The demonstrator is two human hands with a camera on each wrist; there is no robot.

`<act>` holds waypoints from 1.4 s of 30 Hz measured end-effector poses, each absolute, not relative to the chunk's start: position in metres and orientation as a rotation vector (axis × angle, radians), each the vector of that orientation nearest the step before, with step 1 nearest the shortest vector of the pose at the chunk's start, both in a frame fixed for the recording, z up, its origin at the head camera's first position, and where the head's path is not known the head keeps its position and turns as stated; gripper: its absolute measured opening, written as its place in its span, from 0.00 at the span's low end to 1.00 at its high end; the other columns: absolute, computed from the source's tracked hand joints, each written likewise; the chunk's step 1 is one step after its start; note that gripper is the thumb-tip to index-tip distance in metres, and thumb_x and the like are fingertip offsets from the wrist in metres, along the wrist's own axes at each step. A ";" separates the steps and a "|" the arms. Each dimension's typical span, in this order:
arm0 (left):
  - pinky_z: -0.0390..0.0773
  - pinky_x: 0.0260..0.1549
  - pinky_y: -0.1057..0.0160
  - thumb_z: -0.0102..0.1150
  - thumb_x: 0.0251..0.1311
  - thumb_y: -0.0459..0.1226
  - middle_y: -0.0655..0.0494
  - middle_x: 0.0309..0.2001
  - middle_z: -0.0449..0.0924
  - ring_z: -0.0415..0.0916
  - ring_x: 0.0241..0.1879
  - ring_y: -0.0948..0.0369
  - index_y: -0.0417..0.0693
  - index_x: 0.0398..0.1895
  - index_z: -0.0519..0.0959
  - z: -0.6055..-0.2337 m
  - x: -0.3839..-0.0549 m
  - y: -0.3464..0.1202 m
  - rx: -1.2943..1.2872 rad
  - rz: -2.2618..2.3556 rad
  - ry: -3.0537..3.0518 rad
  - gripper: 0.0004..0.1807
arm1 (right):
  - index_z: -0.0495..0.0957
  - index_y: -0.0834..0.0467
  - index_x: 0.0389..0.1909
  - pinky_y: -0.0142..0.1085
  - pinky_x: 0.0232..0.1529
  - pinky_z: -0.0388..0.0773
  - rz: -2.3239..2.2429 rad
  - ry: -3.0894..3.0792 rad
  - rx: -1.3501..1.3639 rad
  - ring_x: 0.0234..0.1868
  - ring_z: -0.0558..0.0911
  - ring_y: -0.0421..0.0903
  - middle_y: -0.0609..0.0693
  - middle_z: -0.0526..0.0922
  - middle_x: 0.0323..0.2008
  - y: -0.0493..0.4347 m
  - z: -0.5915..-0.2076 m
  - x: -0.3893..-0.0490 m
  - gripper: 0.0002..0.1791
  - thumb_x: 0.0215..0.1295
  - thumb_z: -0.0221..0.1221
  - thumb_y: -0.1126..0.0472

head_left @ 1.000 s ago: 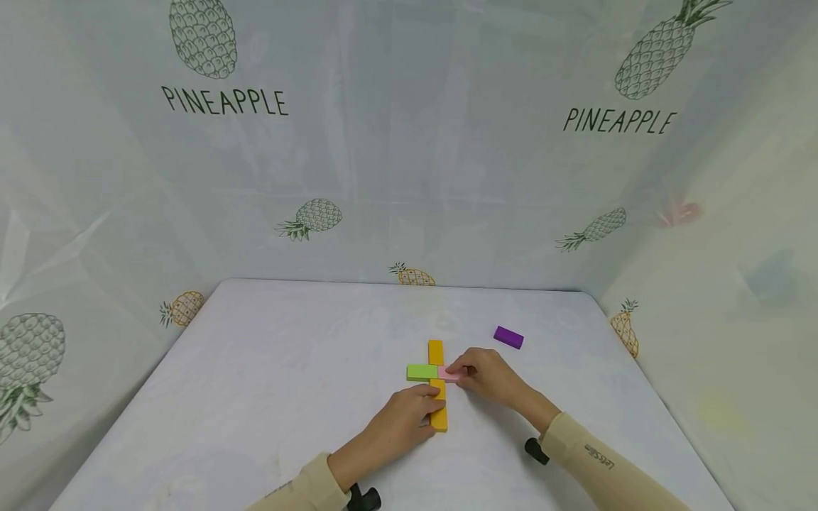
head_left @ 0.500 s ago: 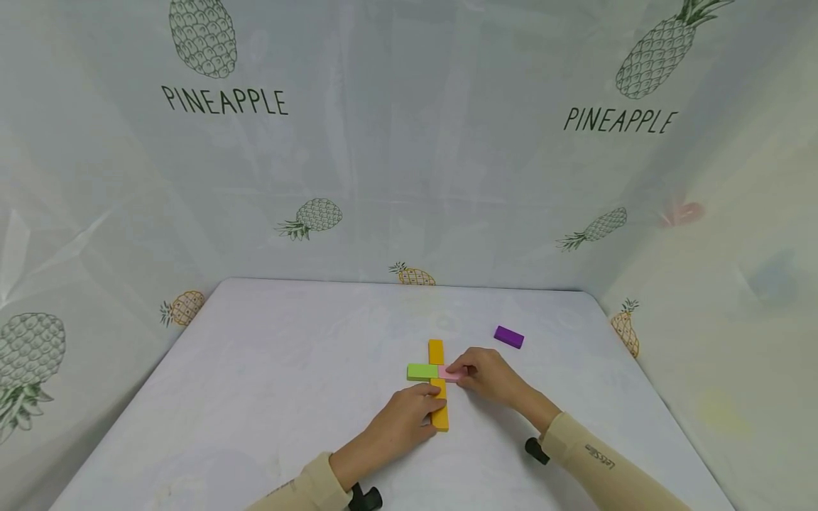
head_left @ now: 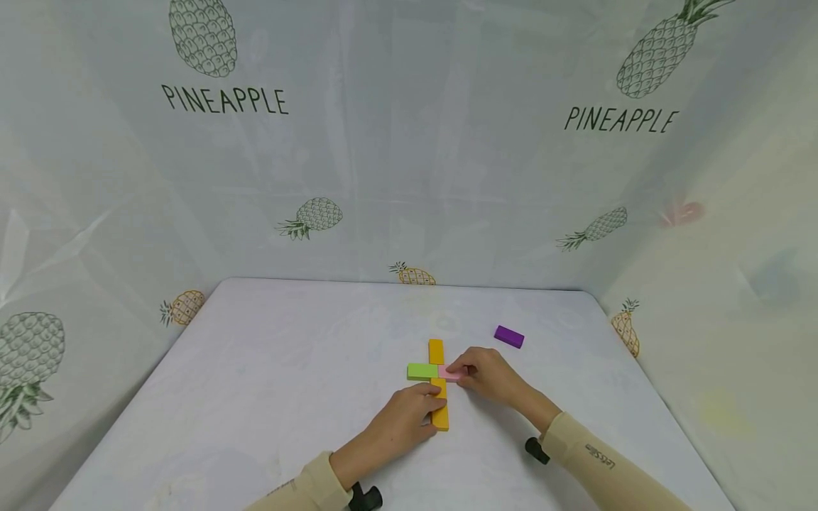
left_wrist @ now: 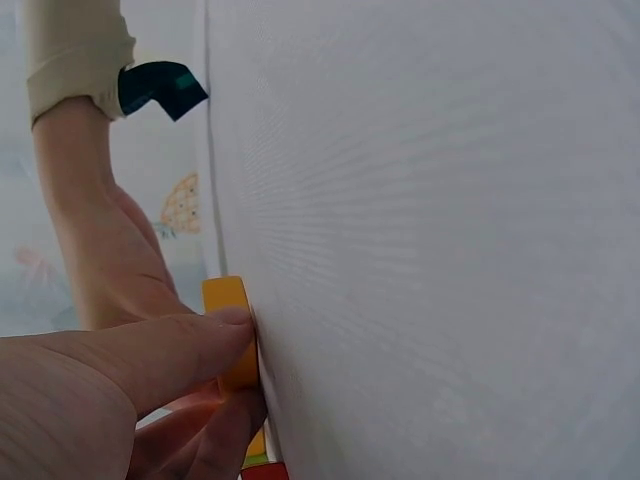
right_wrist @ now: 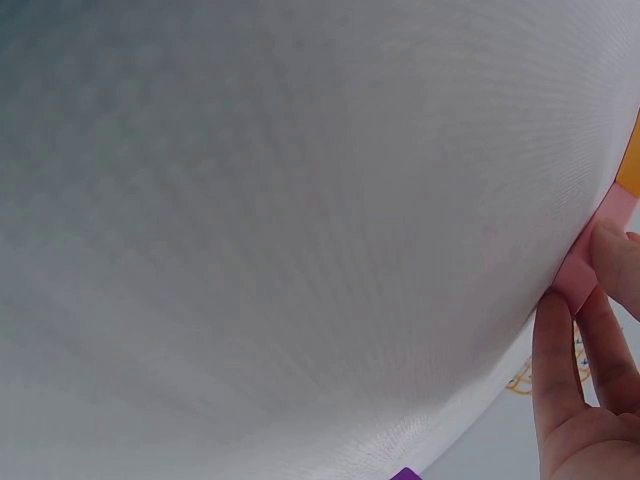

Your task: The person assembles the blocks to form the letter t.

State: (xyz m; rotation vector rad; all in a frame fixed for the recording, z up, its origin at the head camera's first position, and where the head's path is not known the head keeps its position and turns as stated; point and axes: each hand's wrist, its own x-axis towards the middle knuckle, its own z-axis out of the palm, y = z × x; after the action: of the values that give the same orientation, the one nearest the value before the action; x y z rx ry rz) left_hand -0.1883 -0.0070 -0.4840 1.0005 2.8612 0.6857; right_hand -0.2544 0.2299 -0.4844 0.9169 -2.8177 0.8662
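Note:
Small rectangular blocks lie in a cross on the white table. A green block [head_left: 422, 371] forms its left arm, a pink block [head_left: 450, 373] its right arm, and a yellow block [head_left: 436, 351] points away at the far side. Toward me runs a yellow length [head_left: 440, 420]; fingers cover part, so I cannot tell whether it is one block or two. My left hand [head_left: 399, 420] holds this near yellow piece, its thumb [left_wrist: 215, 340] on one side and fingers opposite. My right hand [head_left: 491, 376] pinches the pink block's outer end between thumb and fingers.
A purple block [head_left: 509, 337] lies apart, behind and right of the cross. A red piece [left_wrist: 265, 472] peeks in at the bottom of the left wrist view. Pineapple-print cloth [head_left: 409, 156] hangs behind the white table [head_left: 307, 355] and along its sides.

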 end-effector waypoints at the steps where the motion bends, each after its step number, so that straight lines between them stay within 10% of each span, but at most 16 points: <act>1: 0.81 0.60 0.62 0.81 0.57 0.37 0.55 0.63 0.84 0.80 0.63 0.61 0.47 0.59 0.88 -0.484 -0.188 -0.007 0.998 0.688 2.861 0.25 | 0.91 0.58 0.47 0.32 0.41 0.82 0.865 -2.820 0.917 0.36 0.80 0.43 0.47 0.89 0.40 0.230 -0.485 -0.255 0.13 0.62 0.74 0.69; 42: 0.81 0.61 0.54 0.79 0.57 0.35 0.55 0.62 0.83 0.78 0.60 0.55 0.53 0.64 0.85 -0.476 -0.201 -0.047 1.095 0.823 2.950 0.29 | 0.91 0.56 0.48 0.30 0.42 0.82 0.835 -2.859 0.891 0.37 0.80 0.41 0.45 0.89 0.40 0.228 -0.485 -0.256 0.13 0.62 0.75 0.67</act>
State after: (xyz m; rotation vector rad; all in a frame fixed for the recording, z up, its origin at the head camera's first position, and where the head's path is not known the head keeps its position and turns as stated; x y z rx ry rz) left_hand -0.2015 -0.0470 -0.4764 1.0949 2.9503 0.8233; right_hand -0.2557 0.2278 -0.4850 0.8907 -2.8592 0.8349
